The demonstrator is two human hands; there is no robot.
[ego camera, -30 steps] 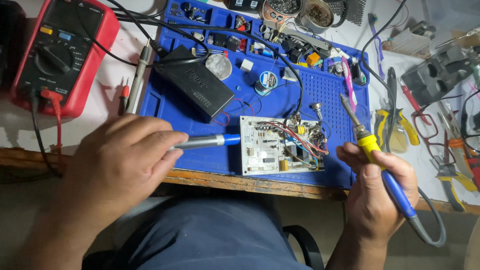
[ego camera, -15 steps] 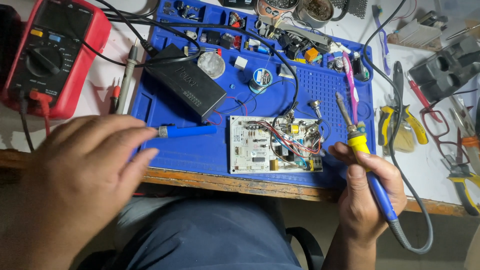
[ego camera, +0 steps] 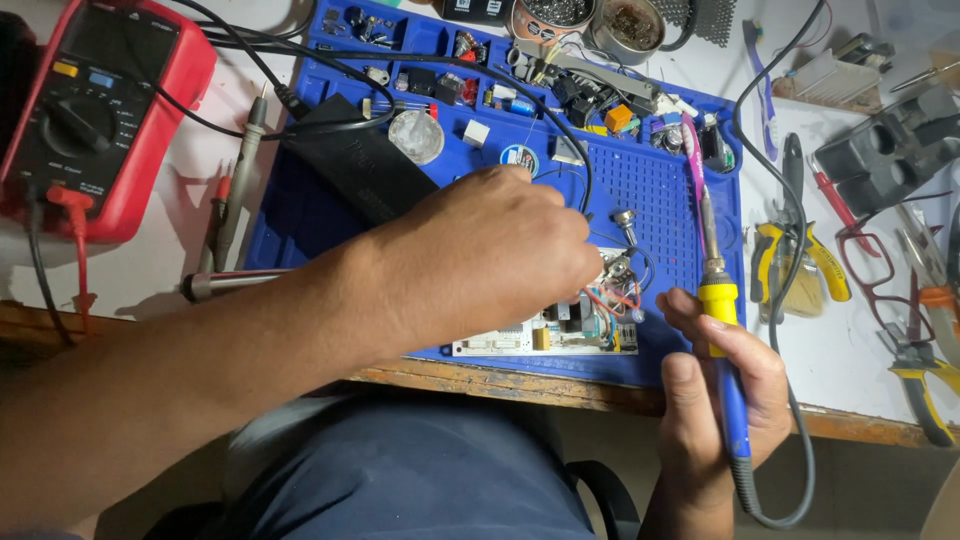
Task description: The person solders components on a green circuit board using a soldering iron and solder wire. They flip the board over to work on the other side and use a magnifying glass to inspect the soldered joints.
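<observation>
My left hand (ego camera: 490, 255) reaches across the blue work mat (ego camera: 300, 210) and covers most of a white circuit board (ego camera: 530, 342). Its curled fingertips rest by the board's red and black wires (ego camera: 618, 290); what they pinch, if anything, is hidden. My right hand (ego camera: 720, 400) grips a soldering iron (ego camera: 718, 300) by its yellow and blue handle, tip pointing away, just right of the board. A desoldering pump (ego camera: 225, 285) lies on the mat under my left forearm, only its silver end showing.
A red multimeter (ego camera: 90, 110) with probe leads sits at the left. On the mat are a black box (ego camera: 360, 165) and compartments of small parts. Yellow-handled pliers (ego camera: 800, 270), red glasses (ego camera: 870, 260) and more tools lie at the right. The table edge (ego camera: 520, 385) runs close to me.
My left hand let go of the desoldering pump and moved right onto the circuit board. The right hand still holds the soldering iron, nearly unmoved.
</observation>
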